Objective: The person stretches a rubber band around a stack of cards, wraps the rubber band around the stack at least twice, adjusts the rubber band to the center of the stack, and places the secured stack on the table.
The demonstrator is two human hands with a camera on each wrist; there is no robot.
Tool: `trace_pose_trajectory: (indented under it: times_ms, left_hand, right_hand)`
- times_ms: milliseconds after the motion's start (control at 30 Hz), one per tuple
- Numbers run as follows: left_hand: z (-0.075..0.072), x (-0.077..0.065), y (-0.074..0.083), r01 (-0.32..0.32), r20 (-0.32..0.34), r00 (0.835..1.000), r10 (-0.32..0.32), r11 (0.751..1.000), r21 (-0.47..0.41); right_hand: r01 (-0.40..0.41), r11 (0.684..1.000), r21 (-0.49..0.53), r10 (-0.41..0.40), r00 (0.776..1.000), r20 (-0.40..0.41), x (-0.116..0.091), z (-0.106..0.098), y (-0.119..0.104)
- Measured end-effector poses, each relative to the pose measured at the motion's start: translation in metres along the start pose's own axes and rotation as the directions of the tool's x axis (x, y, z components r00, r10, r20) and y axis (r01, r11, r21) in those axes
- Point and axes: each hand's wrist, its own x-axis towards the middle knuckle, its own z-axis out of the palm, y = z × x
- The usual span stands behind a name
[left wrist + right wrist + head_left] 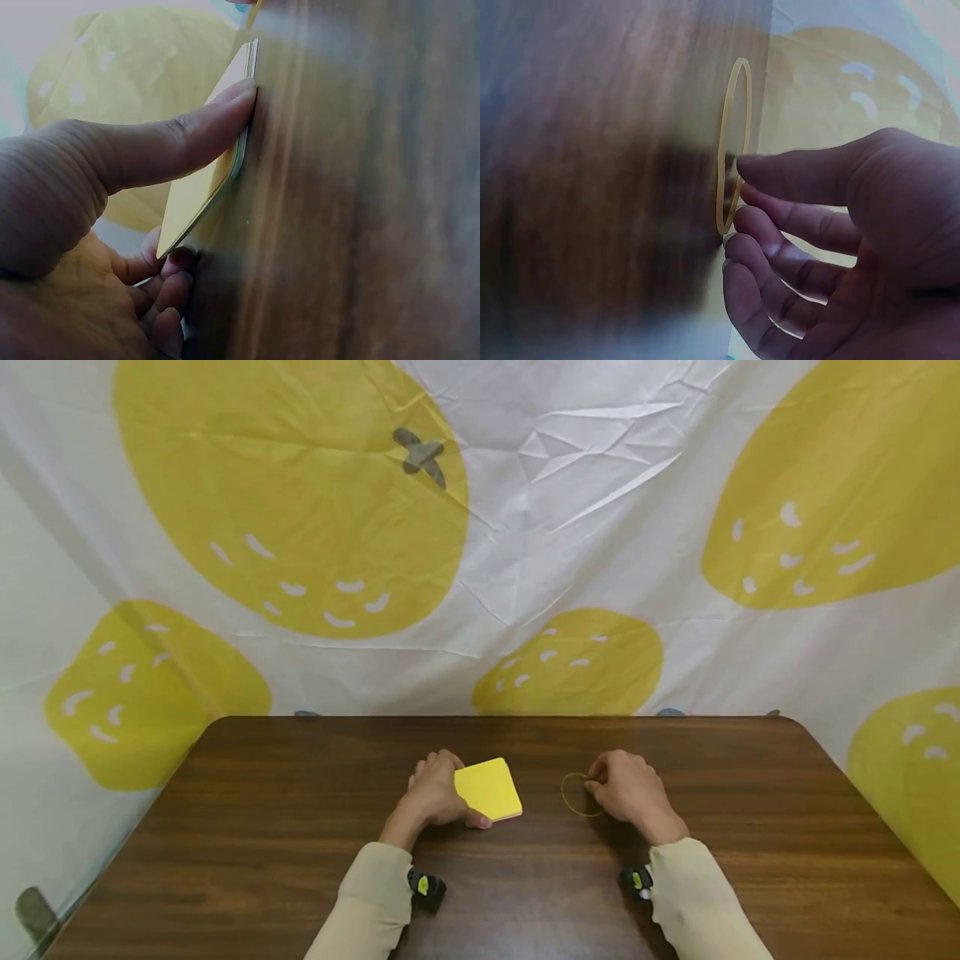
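Observation:
A thin stack of square yellow cards (487, 789) with rounded corners is in my left hand (437, 789). The thumb lies along the near edge, and the fingers are at the far left side of the stack. In the left wrist view, the layered edges of the cards (199, 195) show close over the table. To the right, my right hand (628, 787) pinches a yellow rubber band (564, 798) between thumb and index finger. That band hangs as a slack loop on the hand's left side, and in the right wrist view its loop (722, 142) looks narrow.
Both hands are over a dark brown wooden table (247, 852). Behind its far edge hangs a white cloth (375, 681) printed with large yellow fruit. Each wrist wears a small black camera, one on the left (427, 891) and one on the right (635, 883).

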Motion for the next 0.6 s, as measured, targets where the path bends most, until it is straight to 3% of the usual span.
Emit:
trace_pose_trajectory:
  times_ms: [267,433,600]
  left_hand:
    - [-0.0001,-0.0031,0.0065,0.012,0.006,1.000,-0.012,0.995,-0.101]
    - [0.0010,-0.0054,0.0086,-0.042,-0.005,0.999,0.041,0.992,-0.117]
    - [0.0022,-0.0066,0.0106,-0.106,-0.003,0.994,0.106,0.986,-0.128]
  right_hand:
    - [-0.044,0.999,0.009,0.043,0.998,0.033,0.0010,-0.0002,0.0018]
    - [-0.033,0.999,0.009,0.032,0.996,0.078,0.0003,-0.0001,0.0014]
    - [0.018,0.998,0.052,-0.021,0.998,0.060,-0.0001,-0.0026,0.0014]
